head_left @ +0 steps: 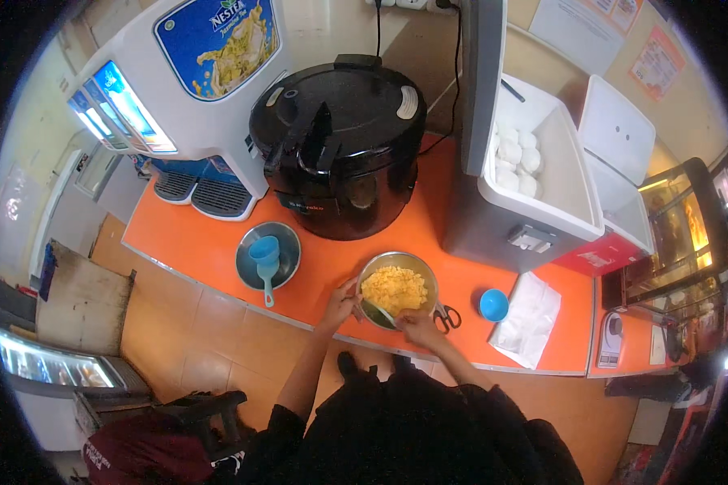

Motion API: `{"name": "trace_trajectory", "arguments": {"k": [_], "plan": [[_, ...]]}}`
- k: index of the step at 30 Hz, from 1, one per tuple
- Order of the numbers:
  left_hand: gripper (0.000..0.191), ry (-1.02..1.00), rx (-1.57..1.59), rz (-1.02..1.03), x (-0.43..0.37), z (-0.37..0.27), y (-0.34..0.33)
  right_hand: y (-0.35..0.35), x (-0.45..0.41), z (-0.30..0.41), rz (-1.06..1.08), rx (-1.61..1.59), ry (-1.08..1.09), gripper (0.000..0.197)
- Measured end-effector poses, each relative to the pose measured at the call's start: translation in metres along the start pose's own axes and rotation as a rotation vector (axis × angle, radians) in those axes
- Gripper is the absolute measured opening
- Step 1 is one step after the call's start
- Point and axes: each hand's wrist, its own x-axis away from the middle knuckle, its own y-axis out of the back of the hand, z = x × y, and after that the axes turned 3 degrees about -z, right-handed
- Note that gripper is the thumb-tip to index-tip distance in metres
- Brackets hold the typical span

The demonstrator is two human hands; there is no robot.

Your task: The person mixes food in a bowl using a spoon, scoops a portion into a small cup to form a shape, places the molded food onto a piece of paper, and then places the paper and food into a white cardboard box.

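Observation:
A round metal bowl [432, 276] holding crumbly yellow food [395, 288] stands near the front edge of the orange counter. My left hand [341, 305] grips the bowl's left rim. In my right hand [417, 326] is the handle of a spoon-like utensil [378, 310], whose far end lies inside the bowl at its front left. Scissors with dark handles [448, 317] lie just right of the bowl, close to my right hand. Further right sits a small blue cup [494, 305]. To the left, a second metal bowl [244, 274] contains a blue cup and a light-blue handled scoop [267, 280].
Behind the bowls stands a large black rice cooker [346, 145], with a drink dispenser [218, 121] at its left. An open cooler [540, 157] holding white wrapped bundles is at the right. White paper [526, 321] and a kitchen scale [611, 341] lie along the right side.

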Motion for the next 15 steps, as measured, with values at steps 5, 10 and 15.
{"name": "trace_trajectory", "arguments": {"k": [5, 10, 15], "plan": [[0.052, 0.048, 0.035, -0.088, 0.014, 0.002, -0.007, -0.009, 0.000, 0.003, -0.230, -0.074, 0.196, 0.013], [0.053, -0.039, 0.021, -0.095, 0.024, 0.002, -0.009, 0.030, 0.014, 0.041, -0.171, -0.107, -0.120, 0.018], [0.053, 0.001, -0.027, -0.108, 0.019, -0.008, -0.023, 0.002, -0.029, 0.002, -0.323, 0.309, 0.288, 0.017]]}}
